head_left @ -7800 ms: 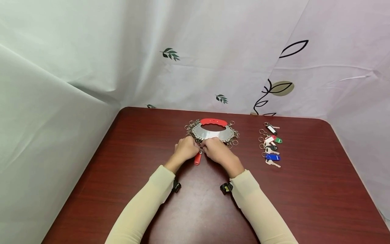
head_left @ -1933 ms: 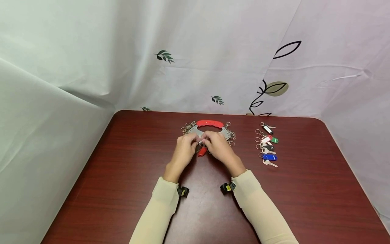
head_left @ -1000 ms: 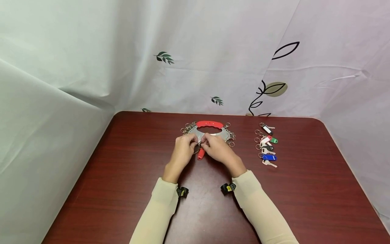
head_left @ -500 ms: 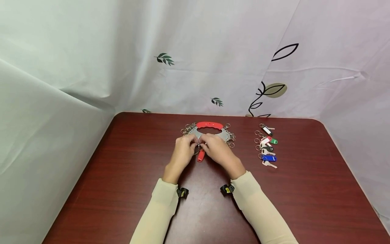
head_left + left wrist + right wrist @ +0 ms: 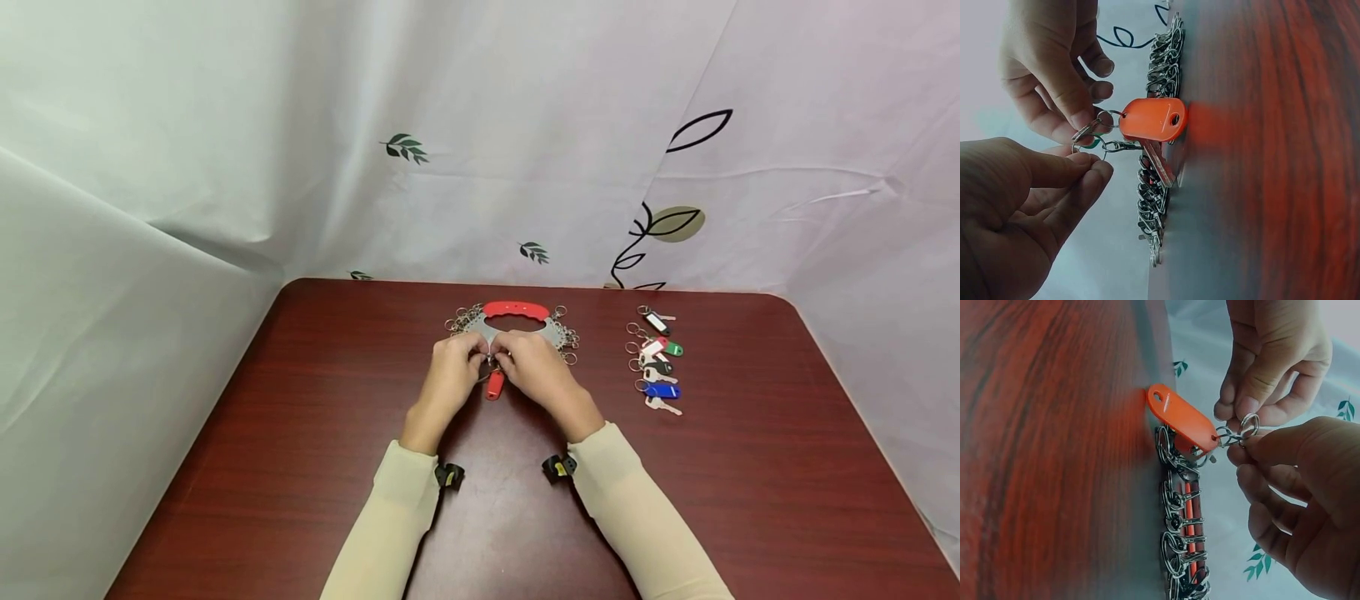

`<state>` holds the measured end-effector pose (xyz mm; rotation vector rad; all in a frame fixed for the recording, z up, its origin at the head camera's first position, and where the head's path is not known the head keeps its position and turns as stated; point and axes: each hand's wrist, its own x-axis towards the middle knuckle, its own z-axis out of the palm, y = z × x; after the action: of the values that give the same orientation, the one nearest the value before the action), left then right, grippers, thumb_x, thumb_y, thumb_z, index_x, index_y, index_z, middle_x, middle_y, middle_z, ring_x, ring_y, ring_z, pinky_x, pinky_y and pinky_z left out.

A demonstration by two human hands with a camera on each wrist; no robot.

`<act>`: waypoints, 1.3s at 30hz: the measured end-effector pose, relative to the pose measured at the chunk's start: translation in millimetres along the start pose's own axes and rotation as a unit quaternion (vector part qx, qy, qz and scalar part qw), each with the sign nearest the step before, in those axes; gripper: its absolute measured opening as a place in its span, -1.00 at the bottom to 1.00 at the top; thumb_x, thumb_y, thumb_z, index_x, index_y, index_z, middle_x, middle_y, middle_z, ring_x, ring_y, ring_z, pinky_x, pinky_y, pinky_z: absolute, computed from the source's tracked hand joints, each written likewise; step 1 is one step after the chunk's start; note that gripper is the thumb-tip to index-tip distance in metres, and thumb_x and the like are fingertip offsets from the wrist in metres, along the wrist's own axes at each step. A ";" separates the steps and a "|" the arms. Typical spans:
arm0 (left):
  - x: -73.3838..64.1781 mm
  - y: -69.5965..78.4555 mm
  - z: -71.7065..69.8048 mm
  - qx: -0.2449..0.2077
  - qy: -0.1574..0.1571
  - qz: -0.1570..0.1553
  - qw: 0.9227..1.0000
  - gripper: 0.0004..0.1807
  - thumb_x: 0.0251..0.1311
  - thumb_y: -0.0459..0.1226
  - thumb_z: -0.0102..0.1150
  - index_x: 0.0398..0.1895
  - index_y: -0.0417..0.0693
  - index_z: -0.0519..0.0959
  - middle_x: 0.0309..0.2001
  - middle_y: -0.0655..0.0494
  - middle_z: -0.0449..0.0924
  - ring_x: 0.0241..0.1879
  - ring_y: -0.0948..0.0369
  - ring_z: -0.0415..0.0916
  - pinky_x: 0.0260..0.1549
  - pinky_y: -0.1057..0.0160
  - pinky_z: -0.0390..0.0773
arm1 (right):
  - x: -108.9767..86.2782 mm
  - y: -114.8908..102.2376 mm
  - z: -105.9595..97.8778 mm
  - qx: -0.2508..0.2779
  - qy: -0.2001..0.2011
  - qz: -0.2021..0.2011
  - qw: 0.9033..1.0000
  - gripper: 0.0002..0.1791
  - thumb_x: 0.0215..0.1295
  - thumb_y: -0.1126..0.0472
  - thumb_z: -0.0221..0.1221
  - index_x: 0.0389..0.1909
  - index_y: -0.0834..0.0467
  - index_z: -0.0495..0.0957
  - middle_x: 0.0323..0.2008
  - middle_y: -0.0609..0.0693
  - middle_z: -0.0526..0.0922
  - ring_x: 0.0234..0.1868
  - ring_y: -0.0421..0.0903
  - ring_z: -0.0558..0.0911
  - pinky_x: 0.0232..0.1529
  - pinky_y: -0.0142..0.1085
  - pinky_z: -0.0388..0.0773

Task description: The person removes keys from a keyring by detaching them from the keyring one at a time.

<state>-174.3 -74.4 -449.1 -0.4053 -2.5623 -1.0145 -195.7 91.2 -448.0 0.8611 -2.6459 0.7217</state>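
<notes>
Both hands meet over the near edge of a metal key holder [image 5: 553, 333] with a red handle [image 5: 516, 309]. Thumb and fingers of my left hand [image 5: 448, 371] pinch a metal ring [image 5: 1105, 150] joined to a small clip. My right hand [image 5: 538, 367] pinches a split key ring [image 5: 1085, 131] right against it. From that key ring hang an orange-red key tag [image 5: 1150, 120] and a key [image 5: 1159, 164]. Fingertips partly cover where the rings meet, so I cannot tell if they are linked. Several clips and rings [image 5: 1179, 550] line the holder's edge.
Right of the holder, keys with tags lie in a column: a black tag [image 5: 657, 322], a green tag [image 5: 674, 348], a red tag [image 5: 654, 347], another black tag [image 5: 662, 367] and a blue tag [image 5: 663, 391]. White curtains [image 5: 465, 192] stand behind the reddish-brown table [image 5: 750, 467].
Since the earliest frame, my hands have shifted slightly and now pinch with fingertips. The red tag has swung about beneath them. Over the last second only small finger movements show.
</notes>
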 end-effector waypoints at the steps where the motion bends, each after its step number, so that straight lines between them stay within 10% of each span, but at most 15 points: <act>1: -0.1 0.2 -0.1 0.001 0.000 0.000 1.000 -0.81 0.09 -0.58 0.36 -0.45 -0.14 0.64 -0.38 0.04 0.72 -0.33 0.13 0.63 -0.30 0.15 0.64 | -0.1 0.1 0.3 -0.002 0.002 0.000 1.000 -0.92 0.30 0.34 0.31 -0.28 0.09 0.71 -0.34 -0.03 0.73 -0.33 -0.06 0.69 -0.22 -0.13 0.66; 28: -0.7 2.8 -2.5 0.015 -0.003 0.010 1.000 -0.81 0.07 -0.56 0.39 -0.46 -0.13 0.64 -0.41 0.10 0.69 -0.35 0.16 0.61 -0.30 0.17 0.63 | 0.0 2.0 -5.1 -0.022 0.027 0.057 0.998 -0.90 0.25 0.35 0.26 -0.32 0.10 0.70 -0.42 -0.05 0.75 -0.42 -0.10 0.68 -0.33 -0.17 0.63; 39: -1.4 2.6 -3.8 0.014 -0.007 0.006 1.000 -0.84 0.11 -0.55 0.38 -0.43 -0.15 0.65 -0.38 0.03 0.71 -0.32 0.13 0.63 -0.28 0.15 0.64 | 0.8 5.6 -3.3 0.057 -0.008 0.072 0.996 -0.90 0.20 0.42 0.23 -0.36 0.17 0.65 -0.52 -0.05 0.67 -0.47 -0.18 0.58 -0.34 -0.30 0.56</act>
<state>-171.2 -75.5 -445.6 -0.4218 -2.5798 -0.9742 -199.4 96.5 -447.1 0.7132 -2.7247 0.9130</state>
